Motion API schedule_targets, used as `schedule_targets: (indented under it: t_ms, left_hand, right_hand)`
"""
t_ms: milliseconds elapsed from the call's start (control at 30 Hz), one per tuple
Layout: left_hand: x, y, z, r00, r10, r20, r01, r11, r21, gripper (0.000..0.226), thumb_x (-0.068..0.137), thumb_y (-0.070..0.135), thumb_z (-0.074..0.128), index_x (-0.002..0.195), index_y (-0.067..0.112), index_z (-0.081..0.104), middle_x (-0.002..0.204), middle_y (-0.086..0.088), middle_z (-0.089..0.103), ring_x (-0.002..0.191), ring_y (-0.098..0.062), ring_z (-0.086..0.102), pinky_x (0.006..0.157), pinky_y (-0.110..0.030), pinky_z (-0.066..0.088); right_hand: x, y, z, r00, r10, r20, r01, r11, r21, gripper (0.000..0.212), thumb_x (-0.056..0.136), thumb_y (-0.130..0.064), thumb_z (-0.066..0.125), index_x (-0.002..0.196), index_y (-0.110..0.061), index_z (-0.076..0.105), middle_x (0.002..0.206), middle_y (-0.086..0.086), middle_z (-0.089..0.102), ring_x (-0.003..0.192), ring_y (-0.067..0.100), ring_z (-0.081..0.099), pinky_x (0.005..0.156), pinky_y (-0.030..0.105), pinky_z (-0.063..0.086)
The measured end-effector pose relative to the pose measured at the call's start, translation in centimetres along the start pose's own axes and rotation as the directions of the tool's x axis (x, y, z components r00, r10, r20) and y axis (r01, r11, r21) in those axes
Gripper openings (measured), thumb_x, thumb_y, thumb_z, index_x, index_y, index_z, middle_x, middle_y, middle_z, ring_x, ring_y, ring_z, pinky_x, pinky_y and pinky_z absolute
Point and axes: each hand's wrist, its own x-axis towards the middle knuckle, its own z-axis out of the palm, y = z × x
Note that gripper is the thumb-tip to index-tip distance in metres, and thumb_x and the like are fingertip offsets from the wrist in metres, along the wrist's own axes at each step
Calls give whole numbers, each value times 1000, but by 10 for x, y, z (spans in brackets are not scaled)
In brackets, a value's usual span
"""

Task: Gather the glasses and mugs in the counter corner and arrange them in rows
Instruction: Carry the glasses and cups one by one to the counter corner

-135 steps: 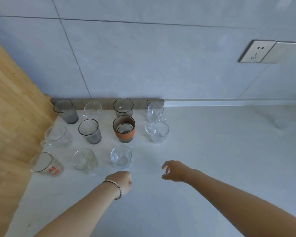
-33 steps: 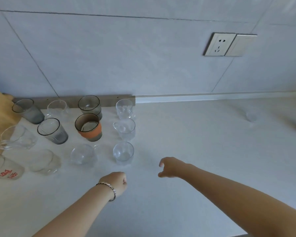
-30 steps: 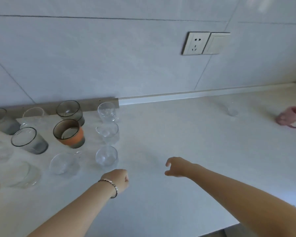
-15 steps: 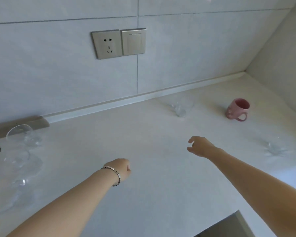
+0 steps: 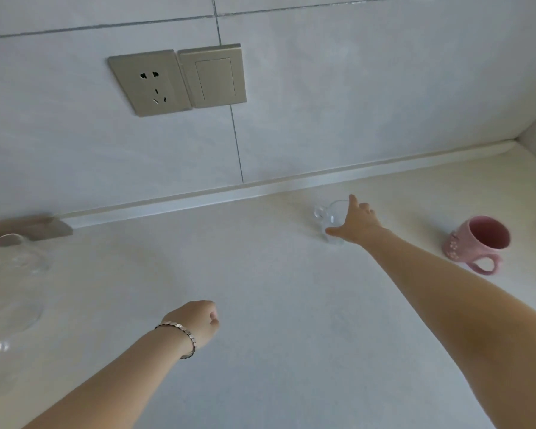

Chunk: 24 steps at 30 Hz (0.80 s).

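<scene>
Head view: right hand spread open, fingers at clear glass mug near backsplash, grip not yet closed; left hand curled in loose fist, empty, over white counter; pink ceramic mug to right, well apart. Judgement: glass mug light, rigid, smooth, slippery, fragile; take around body or by handle. Gathered clear glasses at left edge.

The table looks like pale matt stone, smooth and faintly speckled. The clear glass mug is glossy and see-through; the pink mug looks like glazed ceramic with a soft sheen. The wall tiles are matt grey. The socket plate has a brushed metallic finish. The bracelet is shiny metal links.
</scene>
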Motion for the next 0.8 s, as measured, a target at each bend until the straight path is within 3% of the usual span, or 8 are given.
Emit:
schedule_targets:
  t_ms: [133, 333, 500, 567, 800]
  left_hand:
    - [-11, -17, 7, 998, -63, 9, 63, 997, -42, 29, 93, 26, 38, 65, 33, 37, 96, 8, 54, 105, -17, 61, 84, -26, 45]
    - [-36, -51, 20, 991, -134, 13, 135, 983, -127, 21, 94, 26, 37, 75, 32, 43, 100, 8, 55, 106, -16, 60, 90, -28, 46]
    - [-78, -94, 44, 982, -189, 10, 187, 963, -193, 16, 93, 25, 38, 80, 31, 45, 98, 9, 53, 108, -17, 60, 91, -28, 46]
    - [-101, -119, 57, 977, -214, 15, 212, 953, -217, 20, 92, 25, 38, 74, 33, 43, 98, 9, 52, 109, -17, 60, 92, -29, 46]
    - [-200, -234, 97, 954, -301, -17, 285, 919, -273, 9, 93, 23, 39, 89, 25, 47, 110, 2, 60, 105, -19, 58, 92, -29, 46]
  right_hand:
    - [5, 5, 10, 999, 4, -45, 2, 991, 134, 89, 75, -31, 76, 144, -15, 23, 140, 14, 35, 120, 36, 51, 96, 42, 47]
    - [-27, -8, 18, 991, -49, -123, 45, 998, -36, 86, 70, -34, 79, 139, -14, 32, 131, 13, 45, 113, 33, 56, 88, 38, 49]
    - [-93, -45, 45, 973, -229, 16, 229, 960, -160, 85, 68, -37, 78, 138, -19, 33, 130, 9, 46, 112, 30, 57, 88, 36, 48]
    - [-128, -66, 61, 950, -304, 78, 314, 927, -205, 89, 67, -39, 79, 140, -20, 31, 132, 7, 45, 115, 27, 56, 92, 35, 47]
    - [-271, -148, 131, 853, -465, 238, 518, 810, -276, 91, 67, -43, 76, 142, -24, 27, 134, 2, 45, 116, 22, 56, 92, 31, 46]
